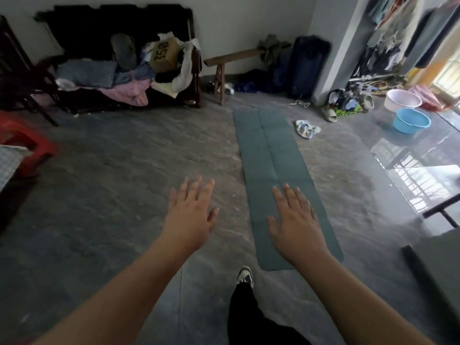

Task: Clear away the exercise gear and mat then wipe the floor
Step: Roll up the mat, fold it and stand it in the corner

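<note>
Two bare hands reach out over a grey floor and a flat green mat.

The left hand point(190, 215) is spread, palm down and empty, above the bare floor point(112, 170); the right hand point(295, 220) is likewise spread and empty in front of the near end of the mat point(271, 150), which lies unrolled lengthwise toward the far wall. One shoe point(245, 276) stands just short of the mat's near edge. A crumpled cloth point(306, 128) lies beside the mat's far end, with a blue basin point(411, 120) and a white basin point(402, 98) farther right. A wooden bench point(231, 61) stands by the wall.
</note>
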Motion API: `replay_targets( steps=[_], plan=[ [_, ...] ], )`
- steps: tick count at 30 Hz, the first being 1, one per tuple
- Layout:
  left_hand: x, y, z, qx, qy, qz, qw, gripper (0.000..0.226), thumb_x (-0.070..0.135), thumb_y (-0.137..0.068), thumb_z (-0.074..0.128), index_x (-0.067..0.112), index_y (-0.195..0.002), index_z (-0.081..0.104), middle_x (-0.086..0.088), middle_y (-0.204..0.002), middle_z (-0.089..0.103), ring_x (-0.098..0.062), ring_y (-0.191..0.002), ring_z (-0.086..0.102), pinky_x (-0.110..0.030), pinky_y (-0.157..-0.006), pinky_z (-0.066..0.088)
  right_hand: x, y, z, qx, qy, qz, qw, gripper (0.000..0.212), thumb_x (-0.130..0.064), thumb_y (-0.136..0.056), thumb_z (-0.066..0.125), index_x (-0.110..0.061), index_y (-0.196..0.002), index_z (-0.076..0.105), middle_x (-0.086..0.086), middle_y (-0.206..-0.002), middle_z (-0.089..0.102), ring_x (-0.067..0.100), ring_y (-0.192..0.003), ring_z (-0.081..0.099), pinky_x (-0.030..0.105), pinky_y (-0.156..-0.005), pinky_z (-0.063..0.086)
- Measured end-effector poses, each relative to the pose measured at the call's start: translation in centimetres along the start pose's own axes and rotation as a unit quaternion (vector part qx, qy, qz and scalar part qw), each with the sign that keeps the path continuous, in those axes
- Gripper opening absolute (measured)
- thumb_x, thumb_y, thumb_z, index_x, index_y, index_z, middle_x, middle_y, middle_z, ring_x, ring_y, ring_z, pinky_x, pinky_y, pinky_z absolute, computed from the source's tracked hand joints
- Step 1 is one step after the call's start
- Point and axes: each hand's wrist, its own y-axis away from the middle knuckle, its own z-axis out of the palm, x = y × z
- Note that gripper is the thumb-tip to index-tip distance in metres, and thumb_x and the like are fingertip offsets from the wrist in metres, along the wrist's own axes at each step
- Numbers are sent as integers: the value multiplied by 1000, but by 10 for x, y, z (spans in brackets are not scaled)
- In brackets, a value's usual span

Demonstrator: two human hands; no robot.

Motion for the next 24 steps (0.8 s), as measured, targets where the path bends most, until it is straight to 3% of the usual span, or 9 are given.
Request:
replay_targets(
  steps=[15, 24],
  plan=[
    [-125, -327, -21, 22, -15, -90, 996, 69, 51, -97, 39, 32, -156, 8, -4, -165, 10, -28, -152, 5, -50, -121, 7, -49, -371, 6, -7, 16, -58, 998, 66, -44, -98, 37, -25, -156, 10, 4, -164, 8, 25, -150, 2, 44, -121, 10],
    [-198, -530, 10, -26, -4, -33, 999, 68, 52, -99, 35, 32, -156, 5, -4, -166, 5, -27, -152, -1, -50, -122, 4, -76, -558, 57, -34, 34, -20, 999, 68, -45, -98, 36, -26, -156, 7, 4, -164, 5, 24, -151, 0, 43, -122, 9]
  ],
)
